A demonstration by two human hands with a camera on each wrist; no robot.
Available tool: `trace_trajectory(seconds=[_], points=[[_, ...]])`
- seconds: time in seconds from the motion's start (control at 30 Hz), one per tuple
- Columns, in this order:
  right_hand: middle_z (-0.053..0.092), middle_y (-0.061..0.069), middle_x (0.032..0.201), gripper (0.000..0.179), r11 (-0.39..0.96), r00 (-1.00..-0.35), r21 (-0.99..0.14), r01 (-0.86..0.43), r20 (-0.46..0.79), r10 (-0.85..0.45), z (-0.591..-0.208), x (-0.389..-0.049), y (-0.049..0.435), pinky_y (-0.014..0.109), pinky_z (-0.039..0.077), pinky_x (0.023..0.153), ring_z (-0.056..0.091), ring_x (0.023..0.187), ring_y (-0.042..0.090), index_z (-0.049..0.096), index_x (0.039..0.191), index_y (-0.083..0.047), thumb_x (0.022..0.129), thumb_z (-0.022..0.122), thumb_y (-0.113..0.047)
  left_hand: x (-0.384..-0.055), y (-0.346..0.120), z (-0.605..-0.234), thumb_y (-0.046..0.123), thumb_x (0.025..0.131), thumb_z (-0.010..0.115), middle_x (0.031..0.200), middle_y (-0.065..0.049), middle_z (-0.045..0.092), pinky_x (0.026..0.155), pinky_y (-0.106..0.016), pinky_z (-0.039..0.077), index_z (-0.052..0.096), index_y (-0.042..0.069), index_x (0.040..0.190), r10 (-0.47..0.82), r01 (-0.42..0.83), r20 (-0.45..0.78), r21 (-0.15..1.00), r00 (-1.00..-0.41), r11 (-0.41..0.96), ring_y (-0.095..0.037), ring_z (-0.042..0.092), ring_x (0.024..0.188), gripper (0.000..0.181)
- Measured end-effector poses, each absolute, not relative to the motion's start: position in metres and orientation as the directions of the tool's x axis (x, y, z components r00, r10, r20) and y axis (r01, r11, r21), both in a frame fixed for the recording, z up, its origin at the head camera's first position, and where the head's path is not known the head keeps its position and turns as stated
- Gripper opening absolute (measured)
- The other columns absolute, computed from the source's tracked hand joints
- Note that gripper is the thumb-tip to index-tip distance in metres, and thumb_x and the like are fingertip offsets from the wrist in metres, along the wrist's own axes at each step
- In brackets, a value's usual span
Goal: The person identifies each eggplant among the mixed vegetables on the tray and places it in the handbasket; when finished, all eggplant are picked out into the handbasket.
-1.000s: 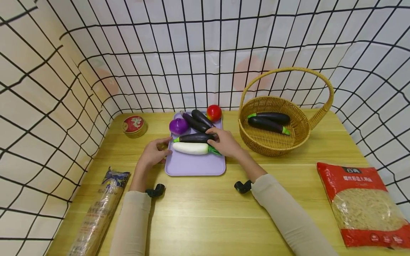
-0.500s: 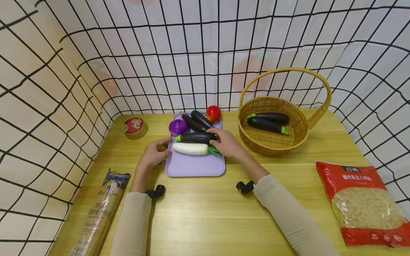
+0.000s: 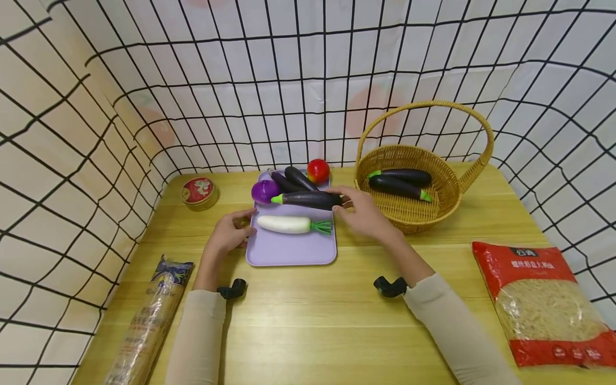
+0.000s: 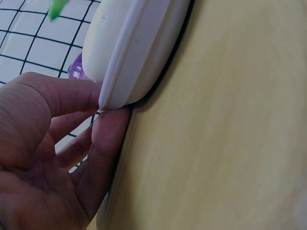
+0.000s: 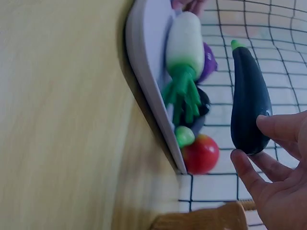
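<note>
My right hand (image 3: pixel 363 214) pinches the blunt end of a dark eggplant (image 3: pixel 310 200), held above the tray with its green stem to the left. In the right wrist view the eggplant (image 5: pixel 249 100) hangs clear of the tray between thumb and fingers. My left hand (image 3: pixel 230 231) holds the left rim of the lilac tray (image 3: pixel 291 254); in the left wrist view thumb and finger pinch that rim (image 4: pixel 117 81). On the tray lie a white radish (image 3: pixel 284 224) with green leaves, a purple onion (image 3: pixel 264 191), two more eggplants (image 3: pixel 300 178) and a round red fruit or vegetable (image 3: pixel 318 171).
A wicker basket (image 3: pixel 399 210) with a tall handle stands right of the tray, holding two eggplants (image 3: pixel 397 187). A red round tin (image 3: pixel 199 193) sits at left. A long noodle pack (image 3: pixel 149 321) and a red pasta bag (image 3: pixel 544 299) flank the table. Black wire grid encloses it.
The right hand has lifted the eggplant from beside the radish and moved it up and to the right. The left hand stays at the tray's rim.
</note>
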State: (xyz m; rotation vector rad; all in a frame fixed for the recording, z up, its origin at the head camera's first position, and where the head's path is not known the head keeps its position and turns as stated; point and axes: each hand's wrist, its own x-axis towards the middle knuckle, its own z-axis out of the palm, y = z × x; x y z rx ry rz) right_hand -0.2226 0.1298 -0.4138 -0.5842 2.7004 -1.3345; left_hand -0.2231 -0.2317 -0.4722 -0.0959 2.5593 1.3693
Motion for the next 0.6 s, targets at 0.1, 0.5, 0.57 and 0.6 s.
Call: trace_trajectory(seconds=[0.1,0.5,0.57,0.6], points=[[0.059,0.014,0.143,0.043,0.537,-0.930,-0.787,-0.305,0.125,-0.345,-0.410,-0.219,0.142,0.049,0.055,0.104,0.064,0.119,0.035,0.059,0.144,-0.014,0.101,0.063,-0.009,-0.223,-0.231,-0.473,0.011,0.095,0.072,0.140,-0.014,0.056,0.064,-0.031,0.062,0.054,0.025,0.152,0.051,-0.180,-0.248,0.815,-0.968,0.551,-0.023,0.060,0.081,0.061],[0.055,0.015,0.148,0.043,0.586,-0.931,-0.732,-0.348,0.197,-0.306,-0.399,-0.204,0.195,0.052,0.053,0.107,0.058,0.126,0.034,0.058,0.144,-0.016,0.102,0.064,-0.012,-0.221,-0.230,-0.470,0.011,0.095,0.071,0.143,-0.016,0.056,0.065,-0.031,0.063,0.053,0.023,0.152,0.073,-0.161,-0.235,0.830,-0.969,0.534,-0.023,0.063,0.084,0.061],[0.053,0.016,0.150,0.043,0.590,-0.936,-0.734,-0.336,0.193,-0.293,-0.398,-0.202,0.204,0.054,0.052,0.107,0.057,0.127,0.036,0.058,0.145,-0.016,0.102,0.064,-0.013,-0.221,-0.230,-0.469,0.011,0.096,0.071,0.144,-0.015,0.056,0.065,-0.031,0.063,0.053,0.022,0.152,0.074,-0.161,-0.236,0.830,-0.969,0.534,-0.023,0.063,0.084,0.061],[0.052,0.017,0.151,0.043,0.593,-0.939,-0.735,-0.329,0.190,-0.285,-0.398,-0.200,0.209,0.054,0.051,0.107,0.057,0.127,0.037,0.057,0.145,-0.016,0.102,0.065,-0.014,-0.220,-0.230,-0.469,0.011,0.096,0.071,0.144,-0.015,0.056,0.065,-0.031,0.063,0.053,0.023,0.152,0.075,-0.160,-0.235,0.830,-0.969,0.535,-0.023,0.063,0.083,0.060]])
